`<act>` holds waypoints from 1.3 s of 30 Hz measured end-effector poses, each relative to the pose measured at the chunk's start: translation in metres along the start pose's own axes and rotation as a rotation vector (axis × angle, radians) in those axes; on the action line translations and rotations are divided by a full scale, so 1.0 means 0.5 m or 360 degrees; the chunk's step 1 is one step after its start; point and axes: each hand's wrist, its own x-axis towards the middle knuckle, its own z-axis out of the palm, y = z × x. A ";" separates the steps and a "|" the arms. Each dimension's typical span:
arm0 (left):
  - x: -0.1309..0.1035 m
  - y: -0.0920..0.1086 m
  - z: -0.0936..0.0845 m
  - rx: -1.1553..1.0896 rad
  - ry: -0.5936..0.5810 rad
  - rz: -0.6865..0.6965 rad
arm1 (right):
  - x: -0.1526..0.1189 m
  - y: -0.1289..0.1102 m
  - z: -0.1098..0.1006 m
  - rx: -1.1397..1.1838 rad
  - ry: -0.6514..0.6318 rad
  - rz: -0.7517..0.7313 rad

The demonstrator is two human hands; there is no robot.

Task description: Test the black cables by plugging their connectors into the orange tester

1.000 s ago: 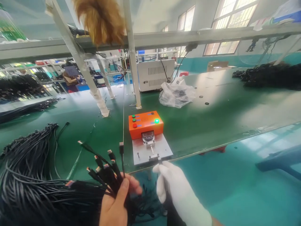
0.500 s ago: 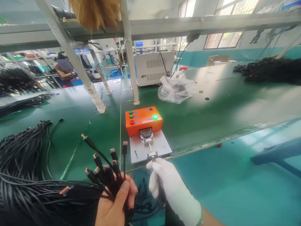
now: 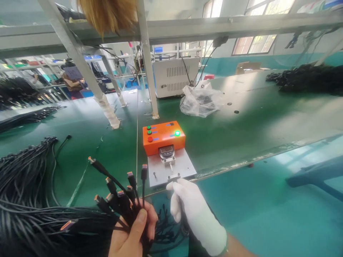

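Observation:
My left hand (image 3: pixel 136 228), bare, is closed round a bunch of black USB cables (image 3: pixel 122 200). Their plugs fan upward, several showing metal tips with orange inside. My right hand (image 3: pixel 197 210), in a white glove, pinches the end of a black cable (image 3: pixel 184 223) at the front of a small metal fixture (image 3: pixel 173 176); the fingers hide its plug. That fixture sits on a metal plate (image 3: pixel 189 166) with a round digital gauge (image 3: pixel 166 151). Behind the gauge stands an orange box (image 3: pixel 163 135) with green and red buttons and a lit green lamp (image 3: pixel 177 133).
A big heap of black cables (image 3: pixel 24 185) covers the left of the green bench (image 3: pixel 227 142). More cables (image 3: pixel 308 80) lie far right. A clear plastic bag (image 3: pixel 202 101) is near a white vented box (image 3: pixel 175 76). Metal posts (image 3: pixel 148 71) rise from the bench; cables hang below its edge.
The plugs in my left hand have tilted and spread slightly. My right hand has shifted a little at the fixture, and the plug there is now covered by the fingers. The green lamp stays lit.

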 end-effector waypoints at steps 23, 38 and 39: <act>-0.019 -0.012 -0.009 0.0228 -0.0226 -0.0183 | -0.087 -0.051 -0.071 -0.1297 0.0235 -0.0198; -0.005 0.003 -0.015 0.0302 -0.0068 0.0031 | -0.032 -0.015 -0.017 -0.0132 -0.0032 0.0072; -0.005 0.004 -0.013 0.0290 -0.0096 0.0036 | -0.030 -0.016 -0.016 -0.0130 -0.0043 0.0069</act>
